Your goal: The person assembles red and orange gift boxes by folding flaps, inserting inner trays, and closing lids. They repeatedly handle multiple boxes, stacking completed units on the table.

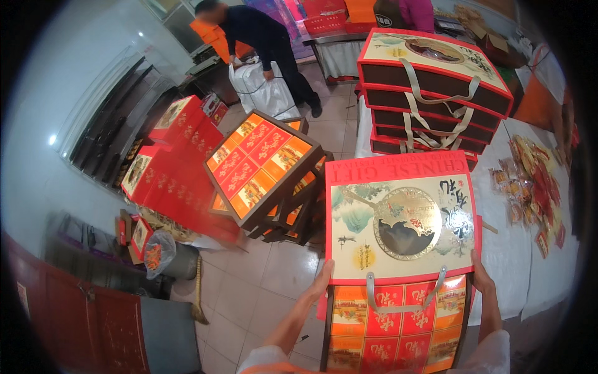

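In front of me is a large flat gift box sleeve [349, 215], cream with red borders and a round gold and dark picture. My left hand [323, 278] grips its left edge and my right hand [481, 273] its right edge, the fingers partly hidden at the sides. Out of the sleeve's near end shows a dark-rimmed tray of small red and orange boxes [380, 349]. A pale strap handle [398, 309] hangs over these boxes. More red shows under the sleeve on both sides.
Carry boxes [436, 71] with handles are stacked ahead right on a white-covered table [506, 274], beside loose packets [529, 187]. Filled trays [261, 162] and red boxes [177, 165] are piled left, near a bin [179, 262] and broom [198, 305]. A person [265, 37] bends over a white sack [265, 90].
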A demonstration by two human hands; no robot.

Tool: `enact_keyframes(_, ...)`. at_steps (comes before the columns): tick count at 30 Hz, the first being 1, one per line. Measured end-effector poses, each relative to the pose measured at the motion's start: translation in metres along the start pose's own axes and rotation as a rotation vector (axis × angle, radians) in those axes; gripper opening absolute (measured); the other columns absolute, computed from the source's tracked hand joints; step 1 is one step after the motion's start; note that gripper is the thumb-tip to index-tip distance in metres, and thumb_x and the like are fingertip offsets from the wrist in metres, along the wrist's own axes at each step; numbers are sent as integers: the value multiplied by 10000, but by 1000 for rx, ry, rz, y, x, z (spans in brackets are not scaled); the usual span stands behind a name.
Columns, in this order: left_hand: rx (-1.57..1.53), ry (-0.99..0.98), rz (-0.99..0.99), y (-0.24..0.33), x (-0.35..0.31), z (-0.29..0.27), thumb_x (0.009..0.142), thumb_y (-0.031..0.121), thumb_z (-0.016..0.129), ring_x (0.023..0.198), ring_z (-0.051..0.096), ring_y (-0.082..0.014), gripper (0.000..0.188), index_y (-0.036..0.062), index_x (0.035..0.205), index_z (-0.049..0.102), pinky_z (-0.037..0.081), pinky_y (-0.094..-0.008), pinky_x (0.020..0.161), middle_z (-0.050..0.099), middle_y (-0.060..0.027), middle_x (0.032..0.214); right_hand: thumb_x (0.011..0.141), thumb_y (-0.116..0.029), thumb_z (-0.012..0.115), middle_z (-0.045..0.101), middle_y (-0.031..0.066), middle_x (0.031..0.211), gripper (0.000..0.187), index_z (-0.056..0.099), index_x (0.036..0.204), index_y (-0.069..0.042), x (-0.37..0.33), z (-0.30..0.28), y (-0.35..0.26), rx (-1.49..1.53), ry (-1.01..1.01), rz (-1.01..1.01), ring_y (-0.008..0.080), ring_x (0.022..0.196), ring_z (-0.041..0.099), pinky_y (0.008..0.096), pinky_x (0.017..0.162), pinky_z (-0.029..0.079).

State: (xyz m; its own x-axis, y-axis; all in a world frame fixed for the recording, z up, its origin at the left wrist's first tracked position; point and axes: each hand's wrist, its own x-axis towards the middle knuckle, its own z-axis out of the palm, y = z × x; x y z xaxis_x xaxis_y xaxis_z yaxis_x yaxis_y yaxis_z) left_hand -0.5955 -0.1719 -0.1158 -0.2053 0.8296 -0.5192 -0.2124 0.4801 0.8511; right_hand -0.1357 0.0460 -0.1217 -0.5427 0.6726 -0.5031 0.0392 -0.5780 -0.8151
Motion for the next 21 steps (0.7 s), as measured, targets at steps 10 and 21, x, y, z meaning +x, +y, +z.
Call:
enact_keyframes(10, 756, -345, -190, 28, 25, -48, 984, 432, 321, 1350, 255, -214, 609, -15, 1396, 302, 193, -326, 1113, 335, -114, 1442, 968, -511, 324, 406, 88, 1396, 653, 327, 1397, -18, -6, 2, -10, -95, 1, 73, 179, 1248, 418, 327, 1056, 312)
enact_keyframes(21, 17, 116, 367, 133, 216, -49, 935, 503, 403, 1391, 180, -216, 726, 72, 1468, 163, 166, -329, 1114, 200, -105, 1514, 987, -444, 337, 428, 76, 1357, 597, 354, 1369, 14, -13, 10, -17, -110, 55, 37, 164, 1238, 403, 311, 1041, 314)
